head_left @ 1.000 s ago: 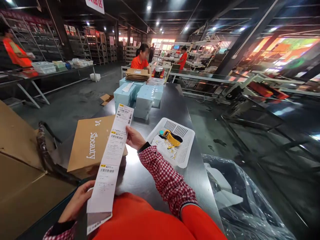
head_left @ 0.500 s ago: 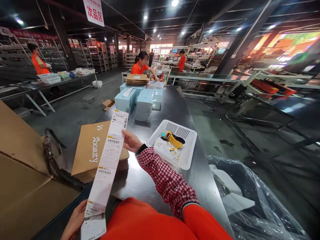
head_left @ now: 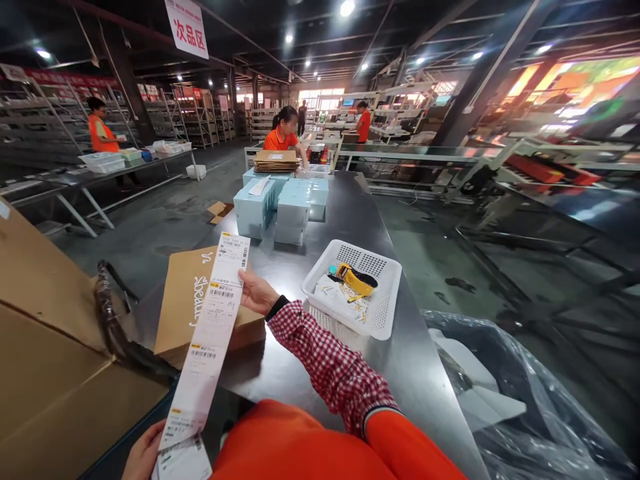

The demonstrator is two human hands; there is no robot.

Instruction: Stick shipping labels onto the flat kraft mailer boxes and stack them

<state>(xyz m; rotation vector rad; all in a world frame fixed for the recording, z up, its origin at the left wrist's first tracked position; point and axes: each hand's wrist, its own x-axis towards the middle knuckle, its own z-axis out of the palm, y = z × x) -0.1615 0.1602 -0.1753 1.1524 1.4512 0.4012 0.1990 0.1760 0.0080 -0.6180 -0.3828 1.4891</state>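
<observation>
I watched the right hand [head_left: 255,293] hold the upper part of the long label strip [head_left: 207,343] in a closed grip, thumb over its right edge, while the left hand [head_left: 143,453] pinched the strip's bottom end at the lower edge of view. The strip hung slanted above the near end of the steel bench [head_left: 350,220], crossing in front of the flat brown cartons [head_left: 180,300]. To the right on the bench sat 1 white basket [head_left: 385,300] holding a yellow tool [head_left: 355,279], and farther back stood pale blue boxes [head_left: 293,207].
</observation>
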